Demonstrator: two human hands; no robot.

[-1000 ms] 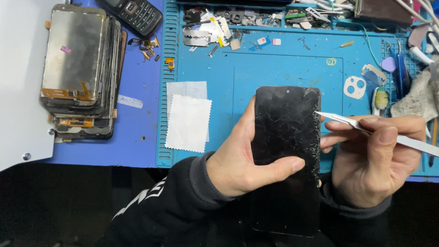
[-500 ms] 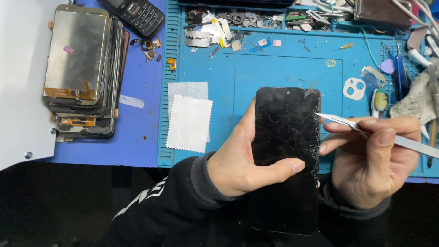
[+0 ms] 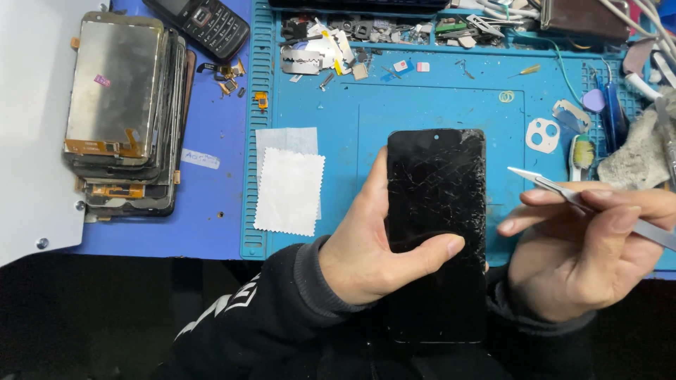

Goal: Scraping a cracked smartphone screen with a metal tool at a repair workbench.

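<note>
The black phone (image 3: 436, 211) with cracked glass was held upright above the blue mat (image 3: 394, 105), in the closed grip of the left hand (image 3: 373, 246), thumb across the screen. Just right of the phone, the right hand (image 3: 584, 253) pinched metal tweezers (image 3: 556, 188), tip near the phone's edge. The step seemed prying; it would need a careful, steady tip.

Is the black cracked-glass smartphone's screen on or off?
Off: the black cracked-glass smartphone, held in the left hand, shows a uniformly dark screen with only cracks catching light.
</note>
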